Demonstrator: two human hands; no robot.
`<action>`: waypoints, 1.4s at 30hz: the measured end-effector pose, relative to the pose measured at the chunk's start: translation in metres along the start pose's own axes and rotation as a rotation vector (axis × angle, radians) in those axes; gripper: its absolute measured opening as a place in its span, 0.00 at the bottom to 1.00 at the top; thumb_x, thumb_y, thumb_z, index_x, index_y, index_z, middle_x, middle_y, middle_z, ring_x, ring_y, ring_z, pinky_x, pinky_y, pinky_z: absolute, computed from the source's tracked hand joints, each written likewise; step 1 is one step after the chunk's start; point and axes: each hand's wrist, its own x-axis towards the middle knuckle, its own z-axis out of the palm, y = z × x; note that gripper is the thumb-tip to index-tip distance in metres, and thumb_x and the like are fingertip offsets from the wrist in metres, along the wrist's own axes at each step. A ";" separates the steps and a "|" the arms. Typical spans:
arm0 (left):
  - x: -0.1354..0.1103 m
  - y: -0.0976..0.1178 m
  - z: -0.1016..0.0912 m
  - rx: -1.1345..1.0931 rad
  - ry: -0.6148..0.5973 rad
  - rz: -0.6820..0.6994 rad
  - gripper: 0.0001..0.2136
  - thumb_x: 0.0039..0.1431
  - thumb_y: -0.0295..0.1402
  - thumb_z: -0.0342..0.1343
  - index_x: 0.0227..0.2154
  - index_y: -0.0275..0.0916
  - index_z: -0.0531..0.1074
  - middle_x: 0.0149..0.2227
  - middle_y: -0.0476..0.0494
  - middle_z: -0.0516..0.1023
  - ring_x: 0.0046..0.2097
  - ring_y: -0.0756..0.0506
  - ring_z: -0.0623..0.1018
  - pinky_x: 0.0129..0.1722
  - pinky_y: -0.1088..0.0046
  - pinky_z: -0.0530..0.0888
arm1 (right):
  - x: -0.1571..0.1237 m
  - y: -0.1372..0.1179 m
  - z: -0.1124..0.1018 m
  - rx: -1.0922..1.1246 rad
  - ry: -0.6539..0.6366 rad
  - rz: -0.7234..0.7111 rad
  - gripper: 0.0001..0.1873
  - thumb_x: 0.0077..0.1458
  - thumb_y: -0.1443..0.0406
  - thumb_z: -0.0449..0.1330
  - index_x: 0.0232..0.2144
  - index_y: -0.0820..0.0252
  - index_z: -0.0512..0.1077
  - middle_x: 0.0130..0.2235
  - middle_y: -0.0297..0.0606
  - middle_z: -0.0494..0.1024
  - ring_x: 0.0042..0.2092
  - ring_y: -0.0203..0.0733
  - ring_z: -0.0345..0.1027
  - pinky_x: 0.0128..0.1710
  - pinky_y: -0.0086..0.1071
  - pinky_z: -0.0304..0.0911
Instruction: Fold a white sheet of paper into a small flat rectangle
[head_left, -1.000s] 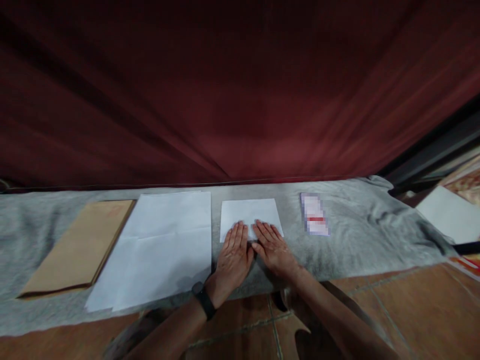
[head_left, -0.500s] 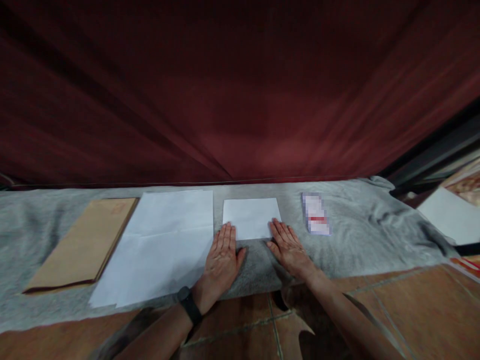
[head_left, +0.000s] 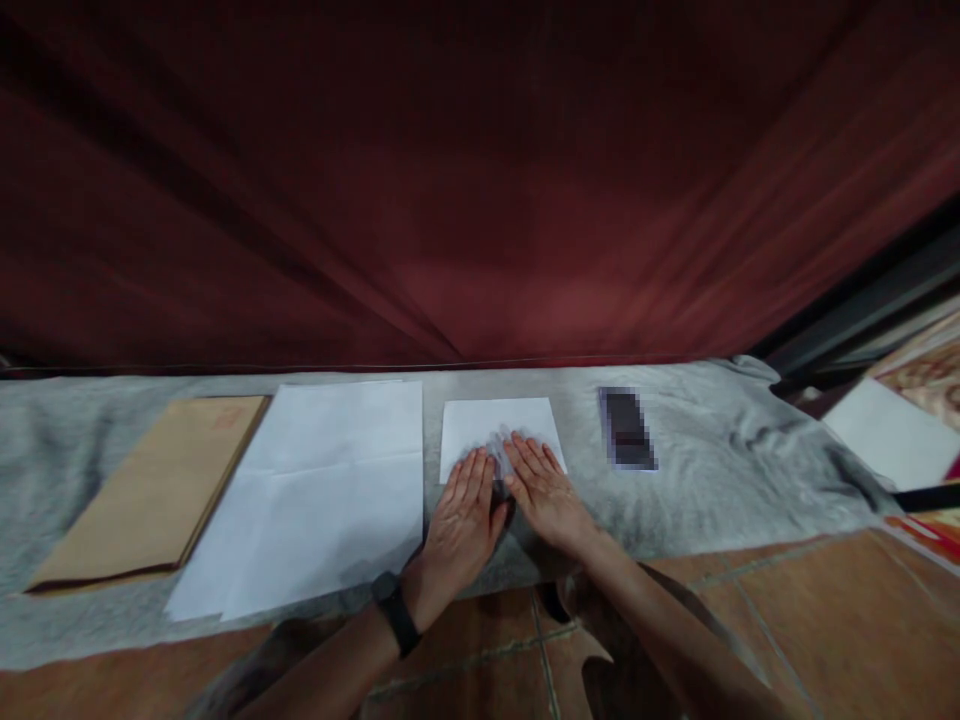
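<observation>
I've got both hands flat, palms down, side by side w/ fingers spread out, gripping nothing: left hand (head_left: pixel 463 510) and right hand (head_left: pixel 545 494) nearly touching at the thumbs, fingertips pressing the near edge of the small white sheet (head_left: pixel 498 428). That sheet lies on the grey cloth (head_left: pixel 720 470), just right of the big white paper (head_left: pixel 322 490), thin strip of cloth between them. Brown envelope (head_left: pixel 150 490) sits further left, its right edge touching or tucked under the big paper, can't tell which. Right of the small sheet there's a dark blurred item (head_left: pixel 627 430), well apart, bare cloth around it. Cloth's near edge drops to the tiled floor (head_left: pixel 825 620) right under my wrists, black band (head_left: pixel 395 612) on the left one. Red curtain (head_left: pixel 480 180) closes off the far edge. Sheet's near edge is hidden under my fingers, smeared w/ blur
</observation>
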 end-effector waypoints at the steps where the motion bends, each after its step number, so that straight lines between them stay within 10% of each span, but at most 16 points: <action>1: 0.000 0.000 0.002 0.000 -0.010 -0.003 0.30 0.68 0.38 0.45 0.68 0.28 0.50 0.69 0.28 0.58 0.71 0.37 0.54 0.68 0.51 0.61 | 0.002 -0.002 0.002 0.000 -0.009 -0.012 0.29 0.72 0.56 0.39 0.70 0.57 0.54 0.71 0.39 0.53 0.72 0.44 0.45 0.70 0.46 0.47; 20: 0.009 -0.012 -0.001 0.044 -0.006 -0.051 0.29 0.69 0.45 0.42 0.64 0.27 0.61 0.65 0.27 0.66 0.67 0.35 0.65 0.65 0.54 0.65 | 0.008 0.034 -0.003 -0.091 -0.004 0.178 0.28 0.70 0.57 0.49 0.68 0.58 0.57 0.71 0.45 0.55 0.71 0.51 0.49 0.69 0.51 0.45; 31: 0.034 -0.010 0.013 0.007 0.010 -0.005 0.29 0.69 0.42 0.41 0.66 0.27 0.58 0.68 0.28 0.60 0.71 0.36 0.58 0.68 0.53 0.61 | 0.012 0.012 0.001 -0.049 -0.046 0.039 0.27 0.71 0.57 0.48 0.69 0.52 0.56 0.72 0.38 0.51 0.71 0.48 0.47 0.70 0.47 0.45; 42: 0.024 -0.015 0.013 0.095 0.021 -0.153 0.31 0.68 0.43 0.44 0.64 0.21 0.59 0.67 0.22 0.60 0.69 0.33 0.60 0.67 0.52 0.60 | 0.009 0.043 -0.010 -0.029 -0.038 0.254 0.29 0.70 0.56 0.49 0.68 0.60 0.58 0.71 0.45 0.56 0.70 0.53 0.48 0.68 0.47 0.47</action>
